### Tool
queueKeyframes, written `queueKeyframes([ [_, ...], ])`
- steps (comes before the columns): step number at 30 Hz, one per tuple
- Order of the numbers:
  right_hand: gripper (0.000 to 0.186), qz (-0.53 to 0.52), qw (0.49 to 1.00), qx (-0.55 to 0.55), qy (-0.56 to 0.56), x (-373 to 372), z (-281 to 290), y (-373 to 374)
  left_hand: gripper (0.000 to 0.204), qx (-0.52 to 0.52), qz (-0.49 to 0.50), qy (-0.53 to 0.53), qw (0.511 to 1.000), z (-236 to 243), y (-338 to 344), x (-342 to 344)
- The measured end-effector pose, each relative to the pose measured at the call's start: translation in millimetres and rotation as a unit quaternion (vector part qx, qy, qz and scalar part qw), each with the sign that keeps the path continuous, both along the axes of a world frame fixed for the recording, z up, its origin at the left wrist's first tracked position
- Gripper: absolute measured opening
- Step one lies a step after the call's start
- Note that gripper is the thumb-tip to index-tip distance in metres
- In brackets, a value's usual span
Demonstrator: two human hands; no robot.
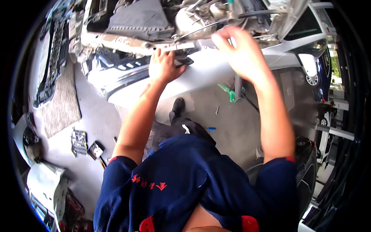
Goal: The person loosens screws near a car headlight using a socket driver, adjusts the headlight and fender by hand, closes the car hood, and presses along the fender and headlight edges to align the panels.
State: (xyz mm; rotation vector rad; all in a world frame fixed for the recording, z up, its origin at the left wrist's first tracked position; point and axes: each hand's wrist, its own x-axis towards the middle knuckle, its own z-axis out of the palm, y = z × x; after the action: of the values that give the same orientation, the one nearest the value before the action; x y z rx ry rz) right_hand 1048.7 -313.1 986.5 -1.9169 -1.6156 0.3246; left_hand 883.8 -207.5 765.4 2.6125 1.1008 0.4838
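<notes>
My left hand (164, 66) rests at the front edge of a white car's engine bay, beside the headlight (129, 73). Its fingers are stretched forward and slightly spread, touching the edge near a pale flat strip (181, 46). No object shows in its grasp. Over the top of the white fender (208, 63), my right hand (241, 54) is raised and blurred by motion. Its fingers look bent, but whether they hold anything is unclear. Just beyond it stands a grey shaft with a green end (230, 11). A dark cable or rod (201, 29) runs across the engine bay nearby.
A dark plastic cover (141, 19) lies in the engine bay. On the floor are a green jack-like tool (230, 92), a blue-handled tool (210, 128), and an open tool set (79, 142). At far left lies a removed bumper (52, 58) near a grey mat (62, 104).
</notes>
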Motion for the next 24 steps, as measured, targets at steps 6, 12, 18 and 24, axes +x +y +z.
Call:
queueKeyframes([
  [6,0.024,-0.297,0.762,-0.051,0.573,104,-55,-168,0.075,-0.016,0.002,0.023,1.000,16,-4,5],
  [12,0.022,-0.310,0.725,0.064,0.612,241,-107,-133,0.068,-0.003,0.005,0.016,1.000,16,-6,4],
  [18,0.027,-0.418,0.675,0.156,0.587,309,-146,29,0.063,0.026,-0.001,0.018,0.999,14,-8,11],
  [24,0.053,-0.576,0.764,0.119,0.266,348,-165,88,0.061,0.051,-0.011,-0.017,0.998,25,-11,26],
])
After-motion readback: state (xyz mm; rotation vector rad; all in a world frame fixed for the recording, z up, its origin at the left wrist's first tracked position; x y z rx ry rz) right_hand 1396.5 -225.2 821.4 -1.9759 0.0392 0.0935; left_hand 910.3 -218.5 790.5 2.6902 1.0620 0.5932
